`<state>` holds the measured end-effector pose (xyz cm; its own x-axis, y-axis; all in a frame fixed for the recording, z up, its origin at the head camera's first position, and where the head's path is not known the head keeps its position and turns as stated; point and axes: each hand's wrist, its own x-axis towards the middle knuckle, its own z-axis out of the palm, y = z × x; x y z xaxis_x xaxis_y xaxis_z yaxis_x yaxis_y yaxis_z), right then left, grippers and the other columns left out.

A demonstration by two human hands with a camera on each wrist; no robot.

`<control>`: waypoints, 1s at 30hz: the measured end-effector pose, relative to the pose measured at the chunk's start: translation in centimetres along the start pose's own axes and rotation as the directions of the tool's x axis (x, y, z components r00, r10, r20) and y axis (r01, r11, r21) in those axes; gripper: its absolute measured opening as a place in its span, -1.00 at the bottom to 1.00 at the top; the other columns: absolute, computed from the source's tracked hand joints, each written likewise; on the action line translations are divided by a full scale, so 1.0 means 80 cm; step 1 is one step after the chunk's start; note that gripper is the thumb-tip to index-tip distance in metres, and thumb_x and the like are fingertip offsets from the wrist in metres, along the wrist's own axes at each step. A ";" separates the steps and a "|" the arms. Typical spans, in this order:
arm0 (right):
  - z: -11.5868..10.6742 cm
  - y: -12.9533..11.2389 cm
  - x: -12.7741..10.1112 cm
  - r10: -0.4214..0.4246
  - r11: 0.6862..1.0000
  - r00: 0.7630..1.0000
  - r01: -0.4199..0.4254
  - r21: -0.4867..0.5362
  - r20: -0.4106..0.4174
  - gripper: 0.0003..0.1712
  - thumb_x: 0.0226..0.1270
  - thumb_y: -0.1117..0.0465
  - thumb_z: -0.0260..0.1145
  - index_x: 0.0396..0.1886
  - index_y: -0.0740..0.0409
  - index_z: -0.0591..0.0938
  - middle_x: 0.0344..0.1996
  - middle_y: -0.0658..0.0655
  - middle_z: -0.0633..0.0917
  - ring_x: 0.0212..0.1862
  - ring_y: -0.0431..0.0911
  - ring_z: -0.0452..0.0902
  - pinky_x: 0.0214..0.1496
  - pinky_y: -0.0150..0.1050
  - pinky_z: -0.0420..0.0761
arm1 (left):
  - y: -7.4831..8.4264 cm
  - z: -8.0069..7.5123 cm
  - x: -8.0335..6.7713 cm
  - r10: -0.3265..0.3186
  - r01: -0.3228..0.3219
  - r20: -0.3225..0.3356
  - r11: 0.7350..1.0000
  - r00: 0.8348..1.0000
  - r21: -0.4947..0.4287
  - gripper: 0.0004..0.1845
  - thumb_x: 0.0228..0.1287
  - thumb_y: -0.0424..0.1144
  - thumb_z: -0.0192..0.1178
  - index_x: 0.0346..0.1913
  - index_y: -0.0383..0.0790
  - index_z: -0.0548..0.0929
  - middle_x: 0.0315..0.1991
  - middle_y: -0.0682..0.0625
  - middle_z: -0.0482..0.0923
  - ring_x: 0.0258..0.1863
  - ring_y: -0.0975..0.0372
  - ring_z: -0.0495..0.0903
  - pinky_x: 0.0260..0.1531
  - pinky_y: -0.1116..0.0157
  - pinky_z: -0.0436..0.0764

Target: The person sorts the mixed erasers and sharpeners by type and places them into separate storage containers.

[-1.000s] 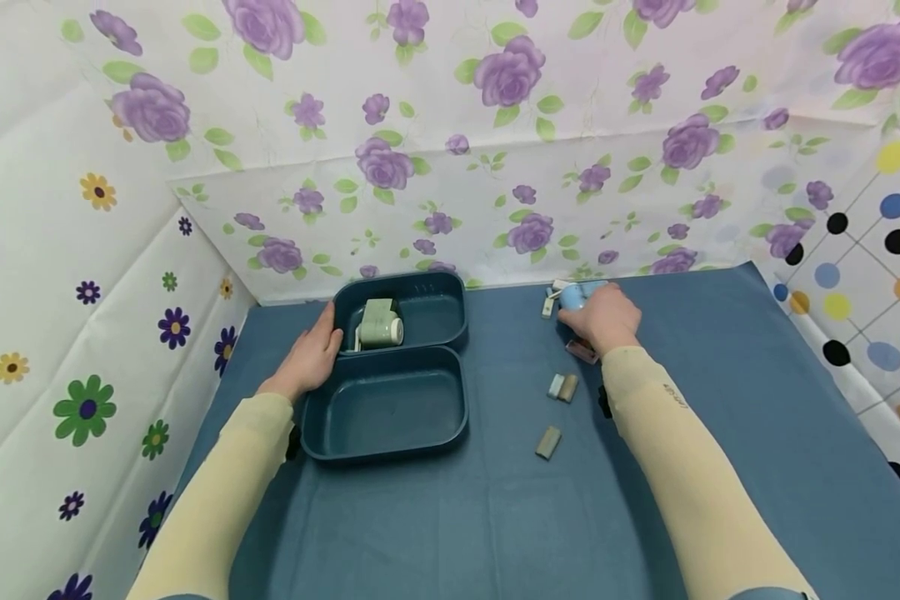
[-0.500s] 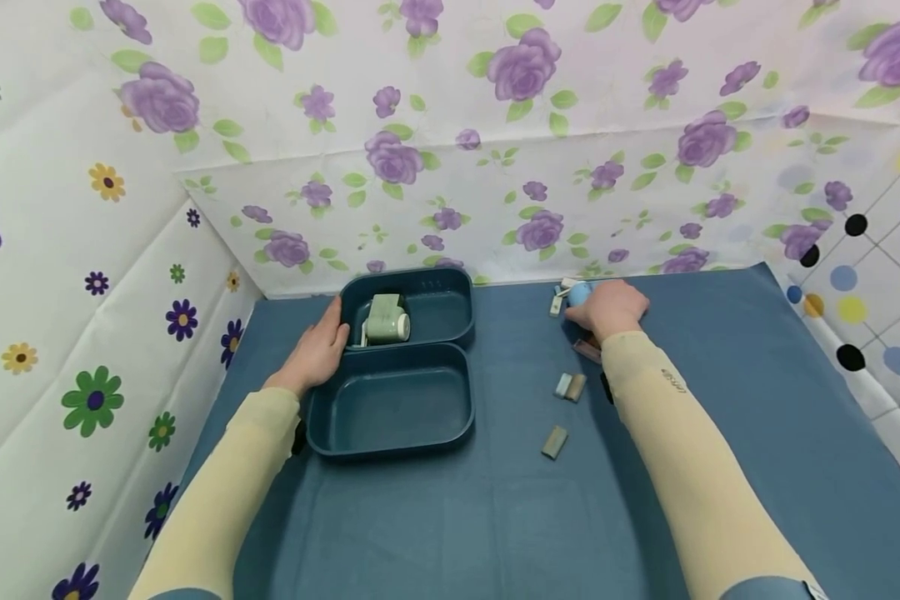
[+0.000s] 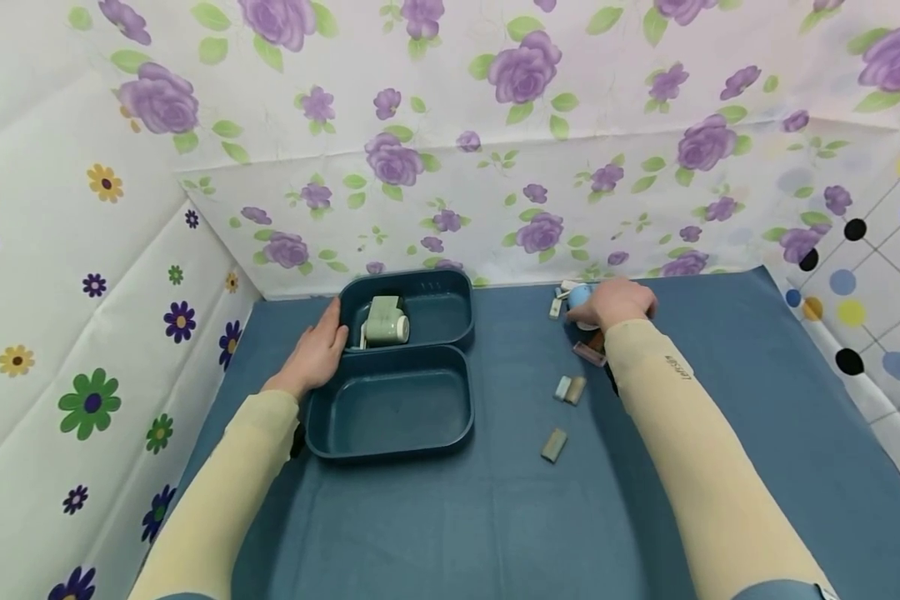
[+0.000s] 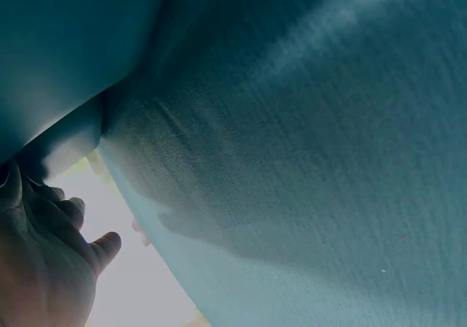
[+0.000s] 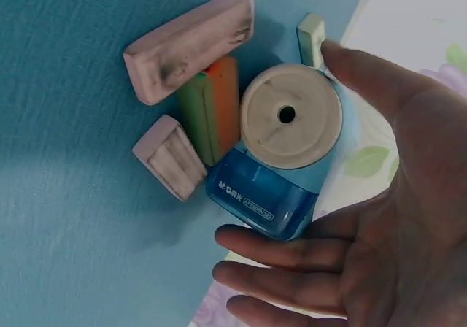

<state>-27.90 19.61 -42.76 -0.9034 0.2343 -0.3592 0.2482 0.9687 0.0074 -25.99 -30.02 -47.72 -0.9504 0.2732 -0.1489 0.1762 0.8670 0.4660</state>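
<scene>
In the head view my left hand (image 3: 315, 354), fingers straight, rests against the left side of the far dark-blue tray (image 3: 467, 304). A green pencil sharpener (image 3: 386, 322) lies in that tray. At the back right, my right hand (image 3: 617, 304) holds a blue pencil sharpener (image 3: 579, 296) between thumb and forefinger. The right wrist view shows its round pale front (image 5: 292, 141) with a pencil hole and its blue drawer (image 5: 255, 195). Beside it are a long pink eraser (image 5: 190, 46), a green-and-orange eraser (image 5: 211, 108) and a smaller pinkish eraser (image 5: 171, 159).
A second dark-blue tray (image 3: 390, 400) stands in front of the first. Right of it lie a greenish eraser (image 3: 553, 445) and a blue-and-tan pair of erasers (image 3: 570, 389). Small white pieces (image 3: 555, 307) lie near the flowered back wall (image 3: 435, 208).
My right hand has shifted slightly right at the blue sharpener, whose pale front and the erasers below it show more. The left hand has stayed at the tray. The head view has shifted a little.
</scene>
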 end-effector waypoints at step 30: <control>0.024 0.016 0.010 0.048 0.955 0.997 -0.028 0.296 -0.061 -0.09 0.35 -0.49 0.29 -0.06 0.38 0.66 -0.24 0.35 0.66 -0.17 0.23 0.63 -0.07 0.17 0.66 | -0.003 -0.002 0.004 -0.006 0.006 0.011 1.000 1.000 0.030 -0.29 0.84 -0.09 -0.35 0.74 -0.24 -0.39 0.76 -0.24 -0.37 0.72 -0.13 -0.26 0.64 -0.24 -0.22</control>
<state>-27.66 20.88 -44.83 -0.9101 0.2849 -0.3008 0.3655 0.8941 -0.2588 -26.35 -30.20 -47.74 -0.9486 0.2721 -0.1615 0.1779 0.8807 0.4389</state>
